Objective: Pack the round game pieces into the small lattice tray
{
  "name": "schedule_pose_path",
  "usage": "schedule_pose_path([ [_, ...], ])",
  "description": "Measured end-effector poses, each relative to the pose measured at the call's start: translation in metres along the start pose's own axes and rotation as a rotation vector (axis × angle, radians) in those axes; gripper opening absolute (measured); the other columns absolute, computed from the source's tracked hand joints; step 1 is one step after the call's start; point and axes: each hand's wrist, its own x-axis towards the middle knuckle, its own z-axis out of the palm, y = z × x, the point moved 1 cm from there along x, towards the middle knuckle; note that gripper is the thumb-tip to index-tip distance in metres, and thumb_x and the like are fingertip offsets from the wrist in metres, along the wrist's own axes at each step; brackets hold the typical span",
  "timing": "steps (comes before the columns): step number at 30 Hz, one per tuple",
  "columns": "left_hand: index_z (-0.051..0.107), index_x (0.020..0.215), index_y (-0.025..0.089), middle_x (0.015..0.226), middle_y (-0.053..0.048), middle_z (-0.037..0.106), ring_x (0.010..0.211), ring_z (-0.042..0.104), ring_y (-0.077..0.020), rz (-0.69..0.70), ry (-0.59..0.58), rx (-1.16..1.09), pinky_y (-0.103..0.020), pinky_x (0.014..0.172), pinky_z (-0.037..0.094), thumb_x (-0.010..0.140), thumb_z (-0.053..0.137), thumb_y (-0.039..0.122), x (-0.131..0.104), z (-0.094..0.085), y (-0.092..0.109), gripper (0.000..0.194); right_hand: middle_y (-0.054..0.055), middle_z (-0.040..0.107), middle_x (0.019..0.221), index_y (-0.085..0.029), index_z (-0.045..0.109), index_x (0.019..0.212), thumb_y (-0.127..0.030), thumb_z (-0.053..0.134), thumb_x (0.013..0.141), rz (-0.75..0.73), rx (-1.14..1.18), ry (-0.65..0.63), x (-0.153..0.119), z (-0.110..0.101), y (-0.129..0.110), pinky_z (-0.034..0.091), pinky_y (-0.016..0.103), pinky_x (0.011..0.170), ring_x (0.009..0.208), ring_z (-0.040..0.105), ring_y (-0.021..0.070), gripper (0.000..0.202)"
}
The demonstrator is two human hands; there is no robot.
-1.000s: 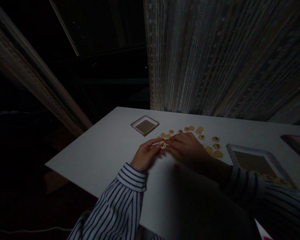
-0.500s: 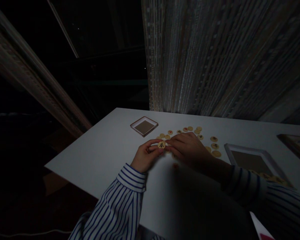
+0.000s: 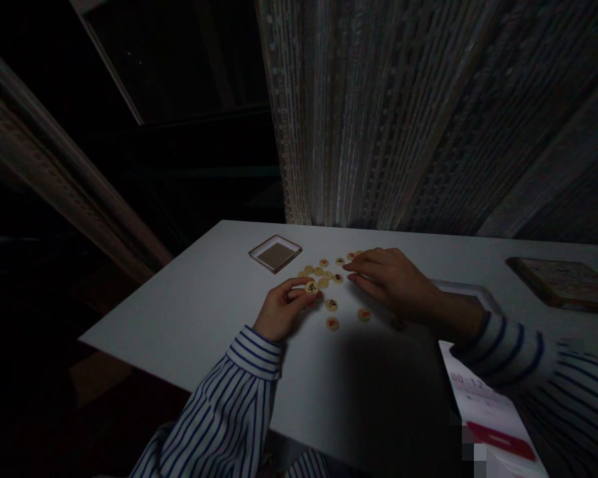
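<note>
My left hand (image 3: 279, 311) is closed in a pinch on a round, pale Chinese chess piece (image 3: 311, 287), its black character turned up toward me. To the right, my right hand (image 3: 393, 280) reaches over the table with thumb and forefinger apart and nothing visible between them. Nearest those fingertips lies a chess piece with a dark mark (image 3: 337, 278). Several plain-sided pieces (image 3: 319, 271) are scattered beside the left fingertips. Closer to me are a black-marked piece (image 3: 331, 305) and two red-marked ones, a lower piece (image 3: 332, 324) and a right-hand piece (image 3: 363, 315).
On the white table (image 3: 179, 299), a shallow square box part (image 3: 276, 253) stands at the far left. A second tray (image 3: 458, 288) is partly behind my right arm. A patterned box lid (image 3: 563, 282) lies at right; a lit phone (image 3: 483, 405) is near me. String curtains (image 3: 359, 119) hang behind.
My right hand has drawn away from the piece in my left hand and its fingers have parted. The left hand keeps its pinch. The view has shifted right, showing more of the phone.
</note>
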Motion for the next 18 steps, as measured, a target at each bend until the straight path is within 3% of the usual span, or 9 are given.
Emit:
schedule_pose_path([
  [11, 0.060, 0.090, 0.013, 0.071, -0.004, 0.070, 0.064, 0.063, -0.0138, 0.072, -0.069, 0.030, -0.026, 0.064, 0.048, 0.058, 0.076, 0.031, -0.002, 0.042, 0.021, 0.040, 0.007, 0.070, 0.092, -0.018, 0.066, 0.096, -0.026, 0.044, 0.087, 0.034, 0.109, 0.072, -0.028, -0.048, 0.025, 0.046, 0.035, 0.076, 0.086, 0.062, 0.0188, 0.025],
  [18, 0.060, 0.091, 0.013, 0.072, -0.003, 0.071, 0.064, 0.062, -0.0107, 0.077, -0.098, 0.014, -0.023, 0.063, 0.046, 0.059, 0.075, 0.026, 0.003, 0.075, 0.028, 0.037, 0.004, 0.070, 0.088, -0.020, 0.067, 0.093, -0.028, 0.048, 0.084, 0.136, 0.177, 0.101, -0.047, -0.072, 0.038, 0.050, 0.030, 0.071, 0.080, 0.063, 0.0168, 0.022],
])
